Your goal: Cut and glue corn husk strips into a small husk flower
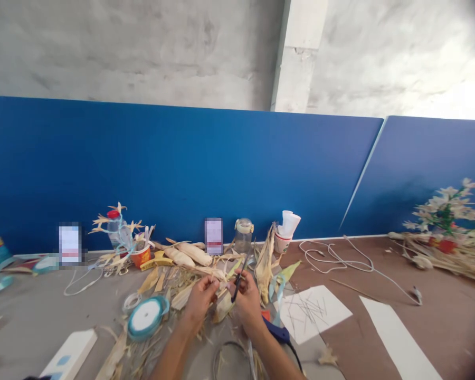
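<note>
My left hand (201,300) is closed, thumb and finger pinched together at a pale bit that looks like dried corn husk. My right hand (247,296) grips a slim dark tool (236,289) that slants upward; its exact kind is unclear. The fingertips of both hands nearly meet over scattered husk strips (182,299). Beyond them lie whole dried corn husks (192,253). Just right of my right wrist rests a blue glue gun (276,331) with a dark cord. A teal ribbon spool (158,318) lies left of my left forearm.
Along the blue partition (206,169) stand a phone (214,236), a clear bottle (243,240), a paper cup (282,243) and a husk-flower arrangement (121,232). To the right are a paper with thin sticks (304,311), a white cable (340,264) and another flower arrangement (447,216).
</note>
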Demonstrator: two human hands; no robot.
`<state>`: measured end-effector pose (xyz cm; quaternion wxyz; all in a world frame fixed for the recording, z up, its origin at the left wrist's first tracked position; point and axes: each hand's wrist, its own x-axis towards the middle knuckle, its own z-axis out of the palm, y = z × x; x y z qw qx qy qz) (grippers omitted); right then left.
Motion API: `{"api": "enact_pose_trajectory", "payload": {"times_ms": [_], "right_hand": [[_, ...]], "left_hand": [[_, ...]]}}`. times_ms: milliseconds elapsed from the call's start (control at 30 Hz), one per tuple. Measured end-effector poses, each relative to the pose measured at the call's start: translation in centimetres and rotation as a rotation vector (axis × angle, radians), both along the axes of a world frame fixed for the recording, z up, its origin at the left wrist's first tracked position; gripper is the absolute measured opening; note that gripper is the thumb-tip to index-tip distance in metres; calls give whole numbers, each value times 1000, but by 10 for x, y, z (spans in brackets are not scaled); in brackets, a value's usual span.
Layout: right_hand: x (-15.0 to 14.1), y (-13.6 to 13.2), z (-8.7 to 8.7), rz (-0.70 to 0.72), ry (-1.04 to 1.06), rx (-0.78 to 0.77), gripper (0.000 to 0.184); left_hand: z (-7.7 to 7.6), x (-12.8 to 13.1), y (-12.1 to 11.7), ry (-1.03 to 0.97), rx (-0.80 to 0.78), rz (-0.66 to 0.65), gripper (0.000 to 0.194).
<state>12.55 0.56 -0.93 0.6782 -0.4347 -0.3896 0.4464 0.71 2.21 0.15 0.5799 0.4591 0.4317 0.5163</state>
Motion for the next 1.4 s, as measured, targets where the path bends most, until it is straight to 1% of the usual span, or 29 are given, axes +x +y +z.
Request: {"api": "enact_pose_trajectory", "payload": {"times_ms": [100,233,333,433,500,600,700,800,867,1000,1100,1167,1267,1400], "right_hand": [[5,3,-1,-13,-41,26,45],[10,3,2,-7,-56,31,45],[15,3,5,-36,-41,29,45],[17,3,5,-81,-38,18,44],[16,3,4,-88,-28,30,43],[11,0,4,0,-3,101,47],[4,-5,7,102,-6,141,46],[1,-7,10,83,-28,125,40],[1,-6,11,34,-29,139,37],[3,-4,7,-46,-48,189,36],[2,-4,2,-49,-113,202,35],[2,-3,0,-51,-138,198,34],[1,-2,-2,-74,-117,181,35],[7,2,-2,-156,-78,139,40]], "left_hand": [[5,-2,-3,-1,-5,-126,35],[10,-3,-7,48,-22,-190,35],[10,-5,-7,11,-40,-194,37],[9,-5,-7,-79,-91,-158,38],[8,-5,-6,-155,-130,-165,37],[6,-4,-7,-267,-181,-261,37],[4,-2,-8,-322,-216,-366,37],[6,-1,-10,-289,-224,-422,37],[7,-1,-12,-238,-195,-406,37],[8,2,-11,-75,-63,-303,39],[6,3,-7,75,35,-257,41],[5,4,-6,122,69,-236,39],[6,3,-6,114,51,-227,35],[8,0,-6,11,-9,-189,34]]}}
